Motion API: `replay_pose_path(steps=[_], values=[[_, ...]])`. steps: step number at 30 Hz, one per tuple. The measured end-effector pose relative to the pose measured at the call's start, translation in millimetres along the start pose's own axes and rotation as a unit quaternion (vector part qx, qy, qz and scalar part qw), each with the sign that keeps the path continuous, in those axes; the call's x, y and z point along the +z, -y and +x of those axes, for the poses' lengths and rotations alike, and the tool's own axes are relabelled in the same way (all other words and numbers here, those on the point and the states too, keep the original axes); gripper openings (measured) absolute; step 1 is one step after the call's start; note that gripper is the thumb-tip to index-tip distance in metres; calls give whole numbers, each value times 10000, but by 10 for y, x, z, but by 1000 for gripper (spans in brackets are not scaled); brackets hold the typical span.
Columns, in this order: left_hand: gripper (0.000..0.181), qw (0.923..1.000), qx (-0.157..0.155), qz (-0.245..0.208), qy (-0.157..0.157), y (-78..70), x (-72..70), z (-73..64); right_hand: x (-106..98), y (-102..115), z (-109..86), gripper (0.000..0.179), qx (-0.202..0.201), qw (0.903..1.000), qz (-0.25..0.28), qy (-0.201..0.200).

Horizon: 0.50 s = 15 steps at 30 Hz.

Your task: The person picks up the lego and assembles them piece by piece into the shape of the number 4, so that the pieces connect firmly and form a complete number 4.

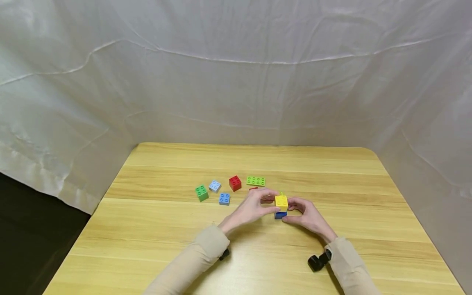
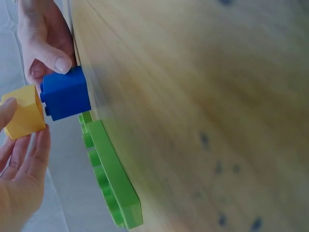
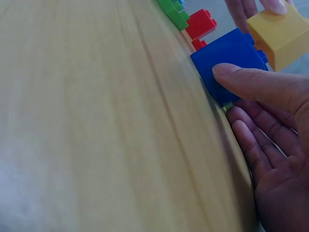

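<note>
My left hand [image 1: 252, 208] pinches a yellow brick [image 1: 281, 203] between thumb and fingers. Directly below it a dark blue brick [image 1: 281, 215] stands at the table surface, and my right hand [image 1: 309, 218] grips that one by its sides. In the left wrist view the yellow brick [image 2: 25, 113] is tilted over the studs of the blue brick [image 2: 66, 94]. The right wrist view has my right thumb [image 3: 229, 70] against the blue brick's side, with the fingers curled behind it.
Left of my hands lie a green brick [image 1: 201, 193], a light blue brick [image 1: 215, 186], a medium blue brick [image 1: 224, 199] and a red brick [image 1: 235, 183]. A lime-green flat brick [image 1: 256, 181] lies behind my left hand, which partly hides another red piece [image 1: 253, 189].
</note>
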<state>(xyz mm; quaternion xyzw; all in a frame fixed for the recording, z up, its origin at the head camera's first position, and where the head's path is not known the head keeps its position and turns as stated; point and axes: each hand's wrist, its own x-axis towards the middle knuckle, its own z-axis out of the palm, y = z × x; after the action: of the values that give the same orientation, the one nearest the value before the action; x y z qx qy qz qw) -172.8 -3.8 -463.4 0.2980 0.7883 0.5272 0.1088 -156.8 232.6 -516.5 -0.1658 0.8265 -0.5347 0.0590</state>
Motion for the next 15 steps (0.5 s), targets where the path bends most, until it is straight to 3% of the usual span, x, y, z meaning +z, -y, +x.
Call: replay_pose_path(steps=[7, 15], values=[[38, 9997, -177, -94, 153, 4, 12, 12, 3, 29, -9, 43, 21, 10000, 11, -17], [38, 9995, -12, 218, 213, -17, 33, 20, 15, 15, -5, 43, -7, 10000, 49, 16]])
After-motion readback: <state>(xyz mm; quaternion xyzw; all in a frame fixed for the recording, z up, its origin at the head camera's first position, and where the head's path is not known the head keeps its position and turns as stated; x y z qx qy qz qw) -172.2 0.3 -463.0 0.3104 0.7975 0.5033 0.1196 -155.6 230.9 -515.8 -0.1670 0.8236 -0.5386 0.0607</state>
